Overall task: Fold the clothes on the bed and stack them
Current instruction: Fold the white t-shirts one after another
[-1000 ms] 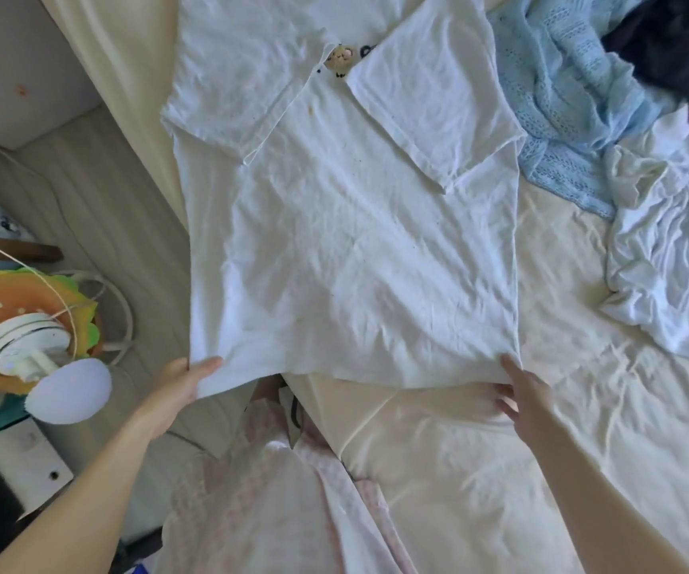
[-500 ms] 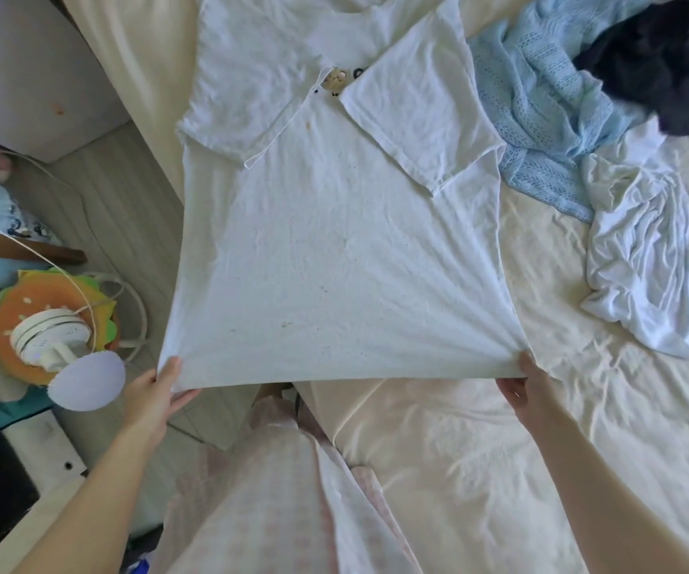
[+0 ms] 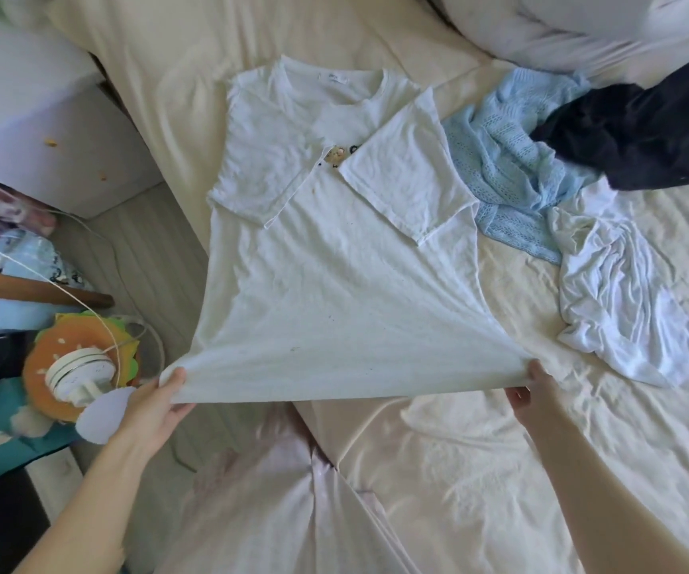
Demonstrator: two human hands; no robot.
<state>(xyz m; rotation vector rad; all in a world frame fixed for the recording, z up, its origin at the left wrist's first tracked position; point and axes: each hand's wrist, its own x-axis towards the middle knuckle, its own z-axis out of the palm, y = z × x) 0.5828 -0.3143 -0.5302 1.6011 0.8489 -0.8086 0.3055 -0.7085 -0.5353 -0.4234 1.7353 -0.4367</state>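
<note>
Between the earliest frame and this one, your left hand (image 3: 156,401) moved from resting open-fingered at the hem corner of the white T-shirt (image 3: 334,292) to gripping it, thumb on top. Your right hand (image 3: 531,391) likewise closed on the opposite hem corner. You drew both corners outward and toward yourself, so the hem, first slack and lying on the bed (image 3: 500,470), lifted and stretched taut, with tension creases fanning from each corner. The shirt's lower body widened into a flared shape. The view also pulled back and tilted up, bringing the neckline and label (image 3: 331,77) into sight, which were cut off before.
</note>
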